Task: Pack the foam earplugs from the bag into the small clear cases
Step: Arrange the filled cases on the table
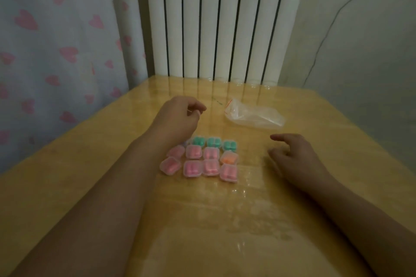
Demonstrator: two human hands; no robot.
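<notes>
Cases (199,158): I count eleven small clear ones clearly, in a block near the middle of the table (90,164), closer to my left arm; a twelfth may sit half hidden under my left wrist, I cannot tell.
Green cases (212,142): three, in the row nearest the far edge.
Pink cases (192,168): seven, in the middle and near rows; the two at the left end sit turned out of line.
Orange case (229,158): one, at the right end of the middle row.
Earplugs: two side by side in each case that I can read, long axes running roughly from near edge to far edge.
Bag (254,114): one, clear, lying flat beyond the cases toward the far right; it looks empty. Its long axis runs left to right, mouth with a red strip at the left end.
Writing: none I can read.
My left hand (177,117): just beyond the cases, fingers curled with thumb and forefinger pinched together; whether anything is between them I cannot tell.
My right hand (292,157): right of the cases, apart from them, fingers loosely spread, holding nothing.
</notes>
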